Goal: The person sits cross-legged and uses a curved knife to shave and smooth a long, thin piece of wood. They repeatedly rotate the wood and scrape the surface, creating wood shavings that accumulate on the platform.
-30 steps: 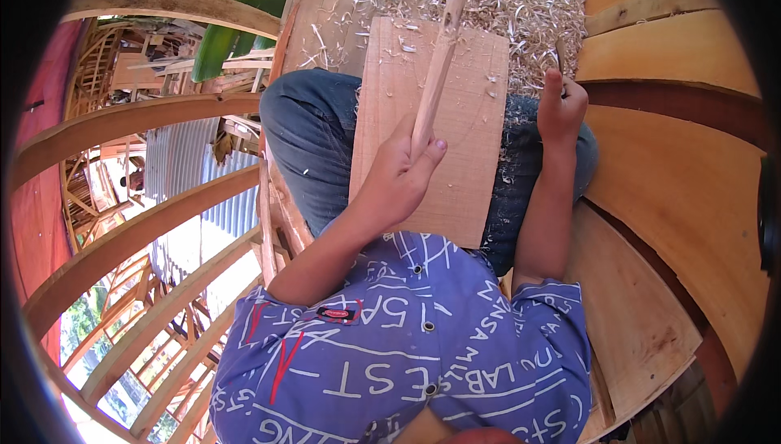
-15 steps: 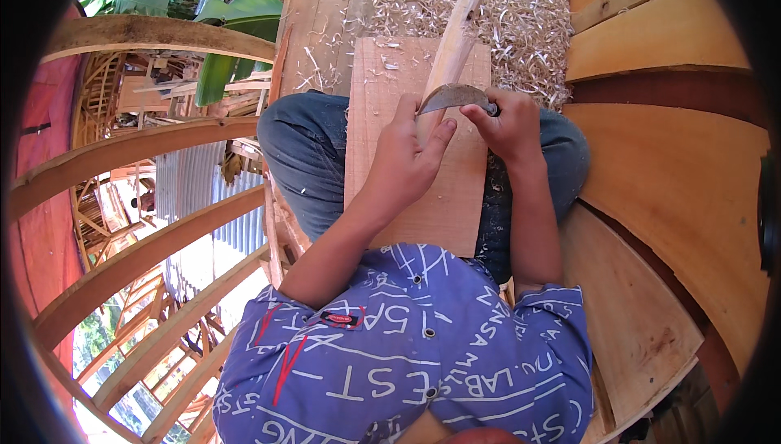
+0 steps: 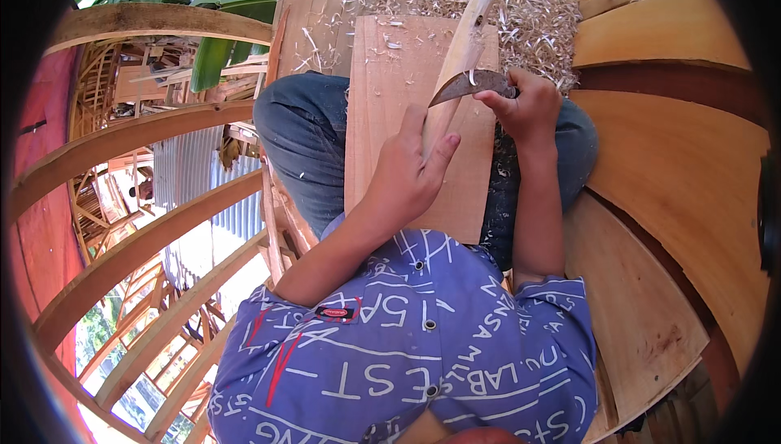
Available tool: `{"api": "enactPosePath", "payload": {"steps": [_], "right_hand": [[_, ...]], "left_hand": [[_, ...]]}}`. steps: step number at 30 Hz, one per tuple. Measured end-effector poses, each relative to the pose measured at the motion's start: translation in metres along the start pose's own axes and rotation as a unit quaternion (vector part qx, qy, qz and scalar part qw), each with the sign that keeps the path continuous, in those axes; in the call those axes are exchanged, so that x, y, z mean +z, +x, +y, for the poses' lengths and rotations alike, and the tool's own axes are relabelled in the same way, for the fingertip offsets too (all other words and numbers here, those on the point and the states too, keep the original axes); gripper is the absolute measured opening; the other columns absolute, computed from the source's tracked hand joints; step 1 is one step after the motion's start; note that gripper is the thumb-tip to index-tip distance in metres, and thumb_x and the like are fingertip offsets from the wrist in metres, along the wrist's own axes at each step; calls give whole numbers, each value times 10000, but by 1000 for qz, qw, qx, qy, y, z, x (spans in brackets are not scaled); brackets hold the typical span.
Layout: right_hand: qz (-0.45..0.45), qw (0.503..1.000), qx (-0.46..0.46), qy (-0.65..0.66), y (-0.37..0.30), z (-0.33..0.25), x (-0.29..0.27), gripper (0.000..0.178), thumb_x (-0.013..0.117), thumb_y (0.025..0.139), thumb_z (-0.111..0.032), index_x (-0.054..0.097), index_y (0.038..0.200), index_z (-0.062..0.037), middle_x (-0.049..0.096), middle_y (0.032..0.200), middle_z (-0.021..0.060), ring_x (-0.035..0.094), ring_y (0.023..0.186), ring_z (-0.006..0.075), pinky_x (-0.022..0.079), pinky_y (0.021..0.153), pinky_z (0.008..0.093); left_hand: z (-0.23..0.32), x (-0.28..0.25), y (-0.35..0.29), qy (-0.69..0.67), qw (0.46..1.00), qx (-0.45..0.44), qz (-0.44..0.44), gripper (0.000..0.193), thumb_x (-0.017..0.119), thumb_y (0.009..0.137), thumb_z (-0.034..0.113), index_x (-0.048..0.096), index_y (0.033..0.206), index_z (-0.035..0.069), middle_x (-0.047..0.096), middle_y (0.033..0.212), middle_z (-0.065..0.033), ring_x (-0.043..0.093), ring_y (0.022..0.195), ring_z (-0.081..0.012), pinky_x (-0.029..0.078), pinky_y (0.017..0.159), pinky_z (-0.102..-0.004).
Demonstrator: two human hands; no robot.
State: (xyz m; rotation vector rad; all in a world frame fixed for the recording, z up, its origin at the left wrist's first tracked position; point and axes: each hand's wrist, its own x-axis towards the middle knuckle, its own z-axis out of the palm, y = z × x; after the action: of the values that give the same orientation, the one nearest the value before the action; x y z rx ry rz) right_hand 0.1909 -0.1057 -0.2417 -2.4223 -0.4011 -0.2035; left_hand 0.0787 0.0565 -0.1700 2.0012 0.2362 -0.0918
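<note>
A wooden board [image 3: 407,118] lay across the person's lap, over knees in blue jeans [image 3: 305,131], and everything else is placed here from that board. On its right half rested a long pale stick [image 3: 465,45], which ran from the middle of the board up past its far edge and out toward the top of the view. The left hand [image 3: 407,171] was clamped around the near end of the stick, just above the board's middle, with the thumb stretched up along the wood. The right hand [image 3: 527,106] sat at the board's right edge, closed on the handle end of a curved dark blade [image 3: 472,83]. The blade crossed the stick with its point toward the left, its edge touching the pale wood. The two hands were near each other but apart, the blade bridging the gap. Beyond the far edge of the board lay a heap of wood shavings [image 3: 537,4], and a few curls were scattered on the board itself. To the right of the board ran wide curved planks [image 3: 675,159]. To its left, curved wooden ribs [image 3: 138,151] arched over open ground below.
</note>
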Motion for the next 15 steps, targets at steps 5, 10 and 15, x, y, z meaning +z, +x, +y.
{"api": "enactPosePath", "payload": {"steps": [5,10,15], "right_hand": [[44,999,-11,-21,-3,6,9,758,572,636,-801,503,528,-54,475,457,98,514,434,288,412,458,369],[97,936,259,217,39,43,-14,722,474,862,-647,408,540,-4,330,475,61,369,489,135,329,479,361],[56,977,130,161,17,31,-1,754,526,829,-661,481,575,48,384,463,75,382,508,148,353,490,370]], "left_hand": [[10,-5,-7,-14,998,-63,-27,328,565,915,247,413,1073,3,554,662,-248,591,622,-424,422,521,-428],[-8,15,-54,-2,990,-46,-130,274,523,947,251,448,1055,11,513,689,-118,550,652,-189,412,597,-327],[-19,-32,-18,-71,988,-133,-21,278,542,944,251,421,1032,17,541,662,-125,530,538,-156,434,504,-330]]}}
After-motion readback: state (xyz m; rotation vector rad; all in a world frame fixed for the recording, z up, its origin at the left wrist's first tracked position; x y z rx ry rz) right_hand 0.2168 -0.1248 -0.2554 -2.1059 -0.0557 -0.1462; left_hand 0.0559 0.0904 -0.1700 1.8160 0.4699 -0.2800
